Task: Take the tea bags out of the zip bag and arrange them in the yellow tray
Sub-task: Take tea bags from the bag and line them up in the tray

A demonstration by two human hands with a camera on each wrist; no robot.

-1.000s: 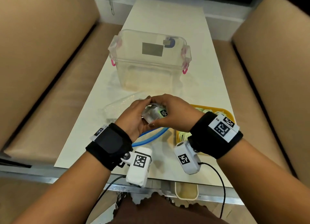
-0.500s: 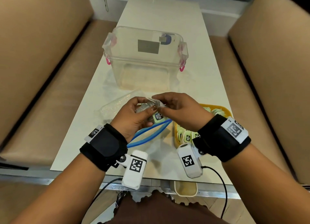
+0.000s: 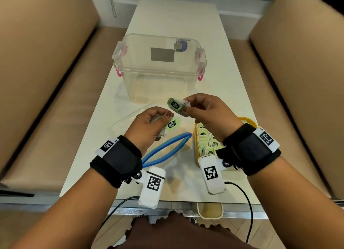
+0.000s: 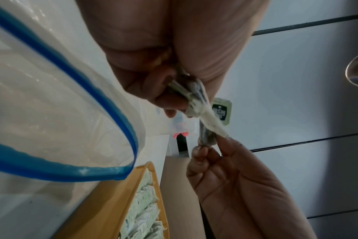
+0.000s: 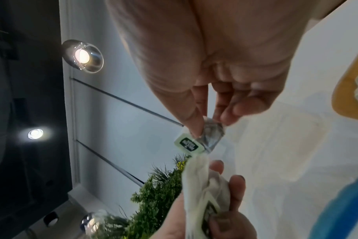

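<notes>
My right hand (image 3: 188, 107) pinches one tea bag (image 3: 176, 105) with a green tag, raised above the table; the right wrist view shows the same tea bag (image 5: 208, 137) between thumb and fingers. My left hand (image 3: 158, 121) grips a small bunch of tea bags (image 3: 172, 124), seen as a bundle (image 4: 196, 103) in the left wrist view. The zip bag (image 3: 165, 149) with its blue rim lies open under my hands. The yellow tray (image 3: 250, 121) at the right holds several tea bags (image 3: 205, 144) in rows.
A clear plastic box (image 3: 158, 68) with pink latches stands behind my hands on the white table (image 3: 176, 15). A crumpled clear wrapper (image 3: 126, 123) lies left of my left hand. Beige seats flank the table on both sides.
My hands were together on the bunch of tea bags. They have drawn apart: the right hand has pulled one tea bag up and to the right, the left keeps the others.
</notes>
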